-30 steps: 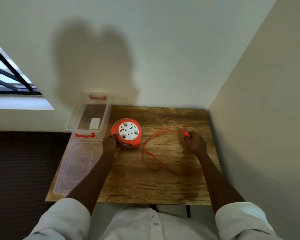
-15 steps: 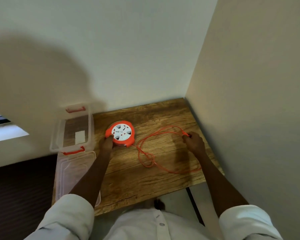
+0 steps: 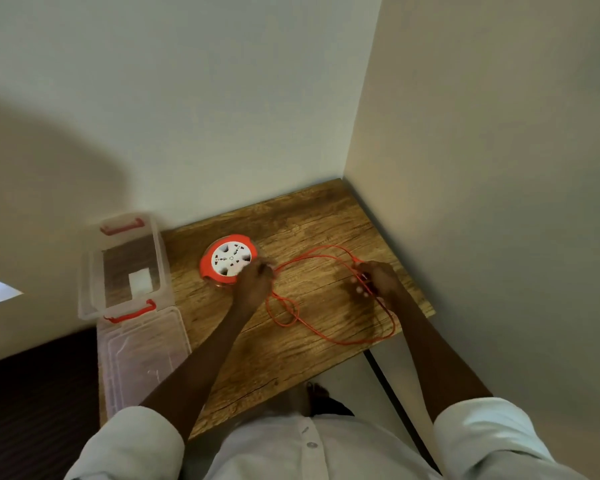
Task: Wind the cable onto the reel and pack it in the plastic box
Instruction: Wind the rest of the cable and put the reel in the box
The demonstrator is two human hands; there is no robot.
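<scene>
An orange cable reel (image 3: 228, 261) with a white socket face lies flat on the wooden table (image 3: 291, 358). Its thin orange cable (image 3: 312, 327) sprawls in loose loops to the right of it. My left hand (image 3: 255, 284) is at the reel's right edge, where the cable leaves it; motion blur hides its grip. My right hand (image 3: 374, 280) holds a strand of the cable farther right, fingers curled round it. The clear plastic box (image 3: 125, 265) with red clips stands open at the table's left edge.
The box's clear lid (image 3: 142, 358) lies flat on the table just in front of the box. Walls close the table in at the back and right. A dark floor lies to the left, and my foot shows below the table's front edge.
My left hand has moved from the reel's left side to its right edge near the cable. My right hand stays on the cable. The camera has swung right and tilted.
</scene>
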